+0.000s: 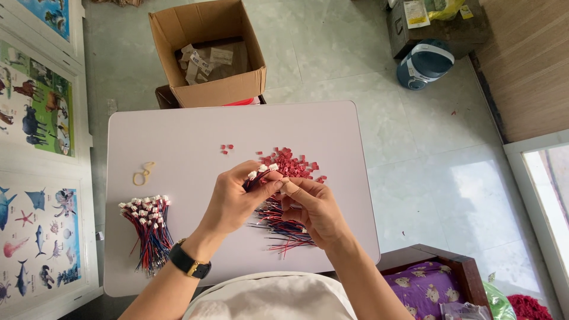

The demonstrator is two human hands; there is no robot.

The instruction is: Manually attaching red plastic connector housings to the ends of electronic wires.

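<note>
Over the middle of the white table [195, 136], both hands close together, fingertips meeting. Left hand [237, 198], black watch [189, 262] on the wrist, curled and pinching a small bunch of wires [256, 178] with white plugs at the top, wire ends poking up between thumb and forefinger. Right hand [314, 210] just beside it, touching, fingers bent inward and pressed on something small at the tips, too small to tell what. Directly under and between the two hands, a loose wire pile [283, 228] of red, blue and black strands, fanned out on the table toward the near edge, partly hidden by the right palm. Just beyond the fingertips, on the far side, a heap of small red caps [291, 163], near the hands but not touched; a couple of stray red caps lying apart to the left of the heap. Well apart to the left, near the table's left edge, a finished bundle [148, 228] of wires with white plugs, bound together and lying flat. Beyond that bundle, a rubber band [143, 174], yellowish, alone on the tabletop. Past the far table edge, on the tiled floor, an open cardboard box [207, 53] with paper-labelled bags inside. Along the left side, animal posters [35, 106]. At the upper right, a blue and white jug [424, 64] on the floor.
</note>
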